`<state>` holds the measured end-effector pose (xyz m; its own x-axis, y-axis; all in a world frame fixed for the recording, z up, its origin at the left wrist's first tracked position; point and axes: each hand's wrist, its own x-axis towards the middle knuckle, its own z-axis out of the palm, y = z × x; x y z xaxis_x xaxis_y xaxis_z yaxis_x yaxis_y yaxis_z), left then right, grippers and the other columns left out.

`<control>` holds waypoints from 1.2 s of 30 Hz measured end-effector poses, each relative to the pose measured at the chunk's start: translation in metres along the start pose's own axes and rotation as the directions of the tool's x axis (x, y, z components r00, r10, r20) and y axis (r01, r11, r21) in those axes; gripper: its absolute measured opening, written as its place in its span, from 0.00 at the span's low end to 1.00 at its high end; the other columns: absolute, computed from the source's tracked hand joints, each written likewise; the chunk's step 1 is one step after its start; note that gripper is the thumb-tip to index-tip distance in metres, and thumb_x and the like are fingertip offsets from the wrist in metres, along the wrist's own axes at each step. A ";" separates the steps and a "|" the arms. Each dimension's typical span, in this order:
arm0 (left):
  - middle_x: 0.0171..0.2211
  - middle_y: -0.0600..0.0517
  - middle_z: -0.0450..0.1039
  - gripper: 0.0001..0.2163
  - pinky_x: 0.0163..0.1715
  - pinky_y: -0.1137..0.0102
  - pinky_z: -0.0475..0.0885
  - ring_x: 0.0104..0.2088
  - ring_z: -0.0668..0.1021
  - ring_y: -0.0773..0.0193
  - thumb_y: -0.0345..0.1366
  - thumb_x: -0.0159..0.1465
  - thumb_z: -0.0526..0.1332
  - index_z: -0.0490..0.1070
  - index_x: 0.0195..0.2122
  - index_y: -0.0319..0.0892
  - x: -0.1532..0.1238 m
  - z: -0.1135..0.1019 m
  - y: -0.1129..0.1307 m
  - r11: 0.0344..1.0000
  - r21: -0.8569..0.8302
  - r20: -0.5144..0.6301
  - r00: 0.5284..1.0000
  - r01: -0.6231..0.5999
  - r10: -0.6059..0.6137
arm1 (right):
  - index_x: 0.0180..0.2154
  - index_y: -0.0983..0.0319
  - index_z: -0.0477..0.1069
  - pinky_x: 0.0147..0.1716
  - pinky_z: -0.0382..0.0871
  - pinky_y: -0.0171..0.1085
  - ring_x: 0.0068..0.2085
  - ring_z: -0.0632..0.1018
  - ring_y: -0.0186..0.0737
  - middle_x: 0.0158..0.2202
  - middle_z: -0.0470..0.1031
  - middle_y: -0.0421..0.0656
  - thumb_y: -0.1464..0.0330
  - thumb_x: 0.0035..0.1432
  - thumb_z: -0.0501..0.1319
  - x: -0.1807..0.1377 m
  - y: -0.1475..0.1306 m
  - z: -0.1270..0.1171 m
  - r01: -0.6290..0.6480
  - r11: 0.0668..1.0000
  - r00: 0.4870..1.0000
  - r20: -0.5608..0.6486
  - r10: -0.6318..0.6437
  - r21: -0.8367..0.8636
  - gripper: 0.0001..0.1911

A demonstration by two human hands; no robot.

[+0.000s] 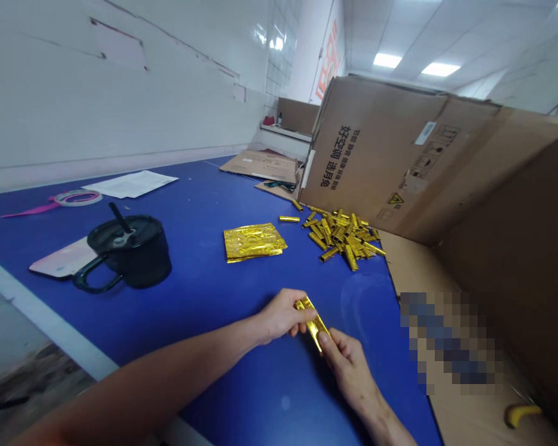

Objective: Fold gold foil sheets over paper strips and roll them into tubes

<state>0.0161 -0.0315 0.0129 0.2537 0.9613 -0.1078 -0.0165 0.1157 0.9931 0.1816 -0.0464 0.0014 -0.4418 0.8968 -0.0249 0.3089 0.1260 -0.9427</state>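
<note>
Both my hands grip one narrow strip of folded gold foil (314, 326) above the blue table. My left hand (286, 314) pinches its far end, thumb on top. At the near end, my right hand (346, 358) presses with its thumb, the fingers curled beneath. Beyond my hands lies a flat stack of gold foil sheets (253, 241), slightly crumpled. Farther right is a loose pile of folded gold foil pieces (337, 232), several of them tube-like. The undersides of my fingers are hidden.
A dark mug (142, 254) with a lid and straw stands left, partly over a pale card (62, 257). Behind it are a tape roll (78, 198) and white paper (132, 184). A large cardboard box (376, 148) borders the blue table (204, 297) on the right.
</note>
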 end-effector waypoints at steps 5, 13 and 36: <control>0.14 0.56 0.65 0.19 0.09 0.80 0.51 0.09 0.63 0.76 0.50 0.57 0.51 0.64 0.26 0.36 0.003 -0.004 -0.003 0.999 -0.025 0.042 0.998 0.048 -0.046 | 0.19 0.62 0.57 0.17 0.41 0.31 0.19 0.49 0.28 0.17 0.48 0.33 0.53 0.52 0.52 0.000 0.000 0.000 -0.025 0.998 1.000 -0.004 0.025 0.050 0.21; 0.13 0.58 0.64 0.17 0.11 0.80 0.55 0.11 0.63 0.76 0.49 0.52 0.58 0.62 0.23 0.37 0.008 -0.012 -0.003 1.000 0.010 0.046 0.999 -0.014 0.014 | 0.16 0.61 0.55 0.15 0.40 0.30 0.17 0.49 0.26 0.14 0.48 0.32 0.51 0.48 0.54 0.001 -0.002 -0.001 -0.068 0.992 0.995 -0.059 0.075 0.109 0.23; 0.14 0.58 0.65 0.09 0.09 0.81 0.55 0.10 0.65 0.74 0.37 0.55 0.56 0.65 0.33 0.37 0.001 -0.004 0.001 0.990 -0.121 0.066 0.996 0.067 -0.059 | 0.40 0.67 0.72 0.14 0.50 0.30 0.16 0.58 0.29 0.15 0.59 0.35 0.57 0.49 0.56 0.001 -0.003 -0.001 -0.024 0.999 0.966 -0.256 0.034 0.043 0.22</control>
<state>0.0121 -0.0298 0.0133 0.3174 0.9342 -0.1630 -0.1167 0.2091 0.9709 0.1808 -0.0457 0.0043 -0.2007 0.9792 0.0286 0.2834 0.0860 -0.9551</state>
